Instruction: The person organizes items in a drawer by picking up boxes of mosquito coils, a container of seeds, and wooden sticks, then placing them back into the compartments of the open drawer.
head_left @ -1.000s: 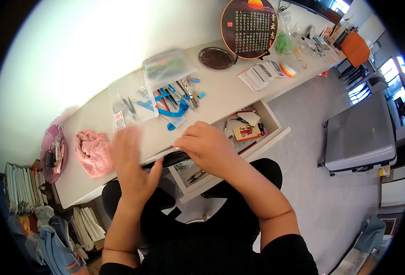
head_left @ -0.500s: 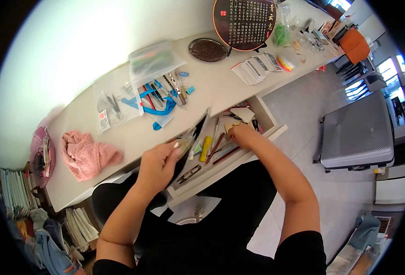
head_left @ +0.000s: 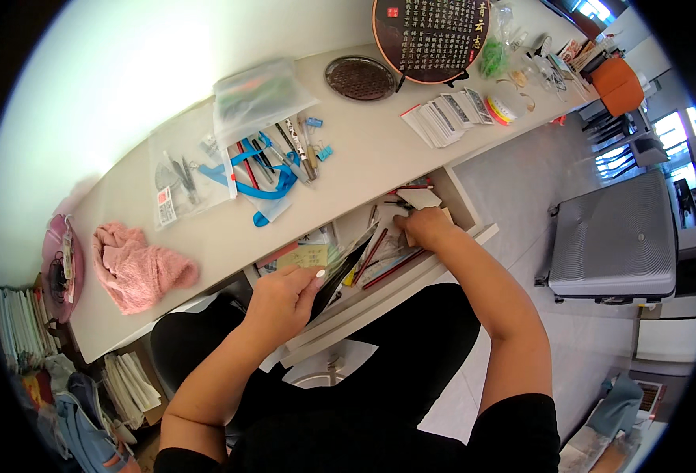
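My left hand (head_left: 277,303) is closed on the near end of a thin, flat dark pouch (head_left: 353,260) with a shiny face, held tilted over the open drawer (head_left: 324,333). A yellow handwritten note (head_left: 304,255) shows just beyond those fingers; whether it lies in the drawer or against the pouch I cannot tell. Inside the drawer's right half, my right hand (head_left: 427,228) has its fingers curled down among papers, and what they grip is hidden. Dark red pencils (head_left: 393,270) lie beside it, with a pale card (head_left: 419,197) behind.
On the desk (head_left: 348,146) are a zip bag with pens (head_left: 265,162), a pink cloth (head_left: 139,268), a stack of cards (head_left: 446,118), a dark oval tray (head_left: 360,77) and a round plaque (head_left: 431,39). A grey suitcase (head_left: 616,236) stands on the floor at right.
My left hand has tipped the pouch lower and to the right, uncovering the yellow note and the drawer's left part. The yellow tube is now mostly covered. My right hand has shifted slightly within the drawer.
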A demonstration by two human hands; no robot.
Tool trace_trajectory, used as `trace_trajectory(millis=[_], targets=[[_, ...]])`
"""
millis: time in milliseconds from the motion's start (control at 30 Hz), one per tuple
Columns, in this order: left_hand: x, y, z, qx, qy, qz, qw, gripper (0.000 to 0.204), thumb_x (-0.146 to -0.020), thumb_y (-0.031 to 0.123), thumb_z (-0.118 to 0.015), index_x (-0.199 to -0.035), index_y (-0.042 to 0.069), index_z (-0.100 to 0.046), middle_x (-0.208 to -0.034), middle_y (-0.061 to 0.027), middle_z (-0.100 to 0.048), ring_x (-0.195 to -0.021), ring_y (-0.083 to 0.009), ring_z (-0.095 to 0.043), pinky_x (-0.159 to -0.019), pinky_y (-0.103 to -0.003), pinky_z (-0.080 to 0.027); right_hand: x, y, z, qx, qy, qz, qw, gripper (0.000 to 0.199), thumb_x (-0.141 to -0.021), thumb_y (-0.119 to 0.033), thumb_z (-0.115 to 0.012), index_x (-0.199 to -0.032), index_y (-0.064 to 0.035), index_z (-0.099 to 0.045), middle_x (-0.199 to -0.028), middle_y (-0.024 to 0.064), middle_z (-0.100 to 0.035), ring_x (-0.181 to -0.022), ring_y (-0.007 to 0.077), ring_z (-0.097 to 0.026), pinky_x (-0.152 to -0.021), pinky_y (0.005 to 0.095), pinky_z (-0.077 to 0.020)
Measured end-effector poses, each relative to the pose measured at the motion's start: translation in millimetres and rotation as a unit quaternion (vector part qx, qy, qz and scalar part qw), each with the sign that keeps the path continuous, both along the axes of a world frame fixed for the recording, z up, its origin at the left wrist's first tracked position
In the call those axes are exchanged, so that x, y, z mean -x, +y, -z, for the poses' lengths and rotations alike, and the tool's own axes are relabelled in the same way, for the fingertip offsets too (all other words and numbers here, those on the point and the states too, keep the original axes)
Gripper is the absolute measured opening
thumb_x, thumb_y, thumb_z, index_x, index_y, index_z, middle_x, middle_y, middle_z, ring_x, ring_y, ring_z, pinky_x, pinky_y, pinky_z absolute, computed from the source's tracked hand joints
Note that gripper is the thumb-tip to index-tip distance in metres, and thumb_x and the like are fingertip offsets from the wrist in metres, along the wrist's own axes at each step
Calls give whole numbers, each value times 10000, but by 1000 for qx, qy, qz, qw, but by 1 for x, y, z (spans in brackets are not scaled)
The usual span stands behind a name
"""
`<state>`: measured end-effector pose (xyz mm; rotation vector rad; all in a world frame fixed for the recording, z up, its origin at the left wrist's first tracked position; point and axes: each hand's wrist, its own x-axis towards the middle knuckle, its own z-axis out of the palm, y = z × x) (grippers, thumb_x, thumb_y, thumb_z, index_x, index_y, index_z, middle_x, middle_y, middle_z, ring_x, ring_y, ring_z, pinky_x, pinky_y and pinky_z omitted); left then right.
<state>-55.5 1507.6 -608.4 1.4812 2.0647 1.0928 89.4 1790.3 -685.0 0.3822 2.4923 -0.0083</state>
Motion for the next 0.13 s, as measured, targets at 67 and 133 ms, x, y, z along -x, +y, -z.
trace_trajectory(millis=[67, 133], targets=[[1, 2, 0, 6, 10, -1, 1000, 123, -839, 98, -590, -897, 9, -653, -708, -159, -591, -641, -353, -581, -568, -407, -462, 1, -3, 2, -16, -20, -53, 998, 433, -766, -148, -594, -1191, -202, -533, -1072, 151, -588, -929, 316, -633, -763, 393, -511], [1, 4, 4, -2, 19, 5, 1000, 135, -836, 113, -600, -913, 17, -655, -711, -165, -596, -660, -352, -587, -586, -408, -467, 5, -8, 10, -44, -64, -129, 989, 572, -745, -143, -616, -1289, -256, -483, -1283, 160, -478, -1004, 325, -608, -802, 382, -507]])
